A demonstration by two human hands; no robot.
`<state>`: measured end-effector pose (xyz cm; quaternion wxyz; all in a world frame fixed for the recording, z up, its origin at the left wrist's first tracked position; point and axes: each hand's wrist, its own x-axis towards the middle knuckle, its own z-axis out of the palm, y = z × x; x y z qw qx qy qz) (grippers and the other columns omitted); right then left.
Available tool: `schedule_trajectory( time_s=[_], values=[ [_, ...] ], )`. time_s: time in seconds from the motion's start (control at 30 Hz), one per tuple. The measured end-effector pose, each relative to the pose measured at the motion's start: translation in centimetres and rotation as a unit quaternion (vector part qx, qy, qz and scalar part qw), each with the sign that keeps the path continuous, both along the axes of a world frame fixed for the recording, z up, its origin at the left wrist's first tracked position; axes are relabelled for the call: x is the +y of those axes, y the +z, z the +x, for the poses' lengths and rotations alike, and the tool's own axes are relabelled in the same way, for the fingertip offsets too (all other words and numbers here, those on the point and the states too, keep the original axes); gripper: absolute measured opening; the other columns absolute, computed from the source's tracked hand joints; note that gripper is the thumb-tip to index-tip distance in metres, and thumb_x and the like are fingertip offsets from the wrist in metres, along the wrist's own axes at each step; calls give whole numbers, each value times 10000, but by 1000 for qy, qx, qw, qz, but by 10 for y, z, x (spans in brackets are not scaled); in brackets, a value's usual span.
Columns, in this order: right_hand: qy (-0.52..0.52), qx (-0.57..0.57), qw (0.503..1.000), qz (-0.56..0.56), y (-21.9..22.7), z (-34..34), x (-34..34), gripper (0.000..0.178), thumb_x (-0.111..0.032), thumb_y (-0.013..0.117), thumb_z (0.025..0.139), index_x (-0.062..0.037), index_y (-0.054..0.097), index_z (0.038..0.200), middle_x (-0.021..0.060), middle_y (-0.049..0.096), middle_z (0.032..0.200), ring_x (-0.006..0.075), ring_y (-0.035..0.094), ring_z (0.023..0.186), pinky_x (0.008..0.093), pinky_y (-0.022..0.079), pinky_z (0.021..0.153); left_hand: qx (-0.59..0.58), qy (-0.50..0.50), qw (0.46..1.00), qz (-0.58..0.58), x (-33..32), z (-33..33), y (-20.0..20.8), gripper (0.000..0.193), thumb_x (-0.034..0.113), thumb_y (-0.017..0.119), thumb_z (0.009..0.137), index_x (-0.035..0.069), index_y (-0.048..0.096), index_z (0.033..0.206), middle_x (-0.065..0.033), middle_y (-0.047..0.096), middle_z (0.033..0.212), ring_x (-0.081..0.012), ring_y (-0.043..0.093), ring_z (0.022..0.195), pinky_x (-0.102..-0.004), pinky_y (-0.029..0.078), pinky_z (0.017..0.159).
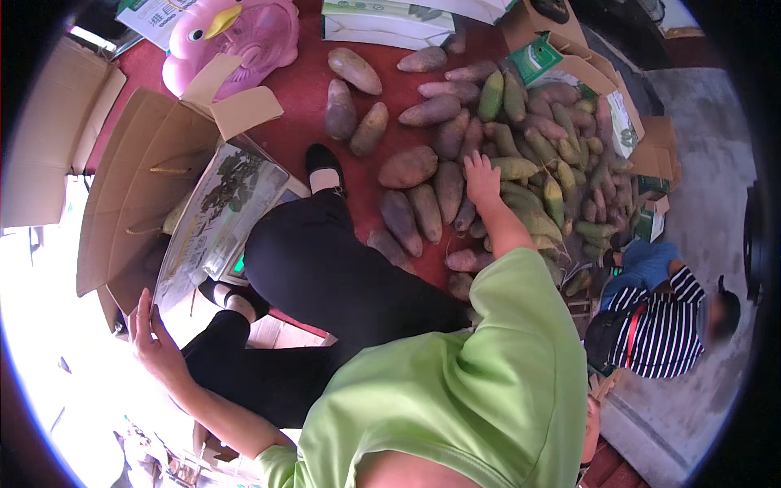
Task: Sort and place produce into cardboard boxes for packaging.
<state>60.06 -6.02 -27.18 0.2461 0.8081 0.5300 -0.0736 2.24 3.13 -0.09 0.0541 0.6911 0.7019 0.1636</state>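
Note:
My right hand (pixel 482 179) reaches out over a heap of long oval fruits or roots; its fingers are stretched and apart, resting on or just above them. Closest to it are a yellow-green piece (pixel 515 168) and a purple-brown piece (pixel 449 191). Whether the hand touches either one, I cannot tell. My left hand (pixel 156 346) is raised with its fingers apart at the lower corner of an open cardboard carton (pixel 134 187) with a printed side panel (pixel 220 207). It seems to touch the carton's edge and grips nothing that shows. A greenish piece (pixel 175 213) lies inside the carton.
More purple-brown pieces (pixel 407 167) lie spread on the red floor covering (pixel 281 77). At the far left stands a pink bird-shaped basin (pixel 264 49). Opened cartons (pixel 655 150) line the right side. A person in a striped shirt (pixel 663 325) is beyond the heap.

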Motion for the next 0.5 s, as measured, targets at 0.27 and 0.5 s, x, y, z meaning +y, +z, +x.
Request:
schedule_trajectory(
  time_s=[0.27,0.5],
  values=[
    [54,-54,991,-107,3,1,9,436,-149,487,888,-230,467,1316,16,466,1282,213,412,1229,596,319,979,-18,29,999,-4,3,4,2,299,-15,555,871,75,640,1144,-89,637,945,-200,620,834,-314,490,743],
    [92,11,996,5,2,7,11,248,-168,561,842,-177,601,1086,33,552,1095,235,487,1105,483,388,907,4,-1,1000,18,2,9,7,317,-64,547,821,65,658,1089,-118,635,951,-252,619,867,-321,485,756]
  ],
)
